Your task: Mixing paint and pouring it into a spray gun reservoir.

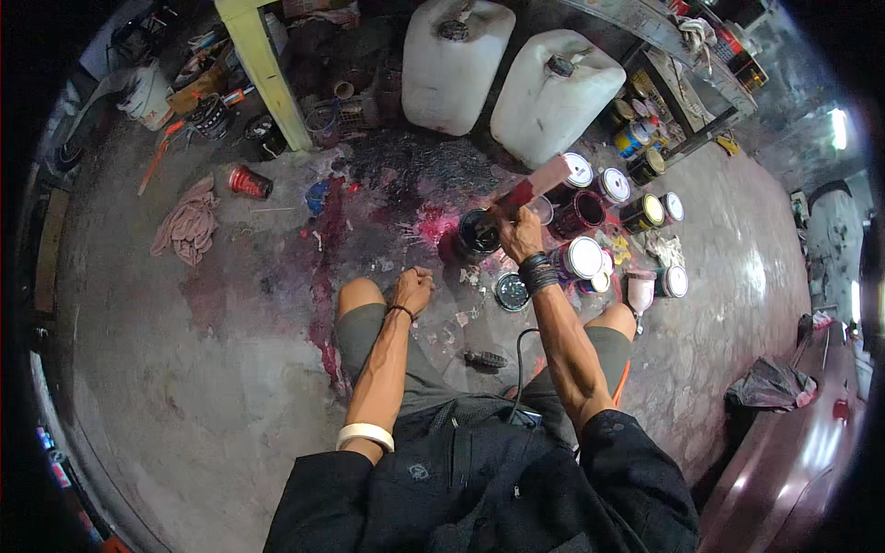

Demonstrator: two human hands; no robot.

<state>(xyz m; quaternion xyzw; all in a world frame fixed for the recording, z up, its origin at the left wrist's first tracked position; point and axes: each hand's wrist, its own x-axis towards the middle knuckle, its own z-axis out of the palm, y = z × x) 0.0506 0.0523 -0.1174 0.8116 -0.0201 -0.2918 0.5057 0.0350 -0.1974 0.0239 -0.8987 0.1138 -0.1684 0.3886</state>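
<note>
Right hand grips pink-red piece by open can, likely mixing paint; next move needs steadiness. Left hand curled, can't tell if holding.

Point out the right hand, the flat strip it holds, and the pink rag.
Right hand [523, 236]: head view, back of hand.
Flat strip [537, 184]: head view, its broad face.
Pink rag [190, 222]: head view, crumpled middle.

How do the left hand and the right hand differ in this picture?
The left hand is near the left knee; the right hand is farther forward. The right hand holds a flat red-stained piece; no tool shows in the left hand. Both wear dark wristbands, broader on the right.
</note>
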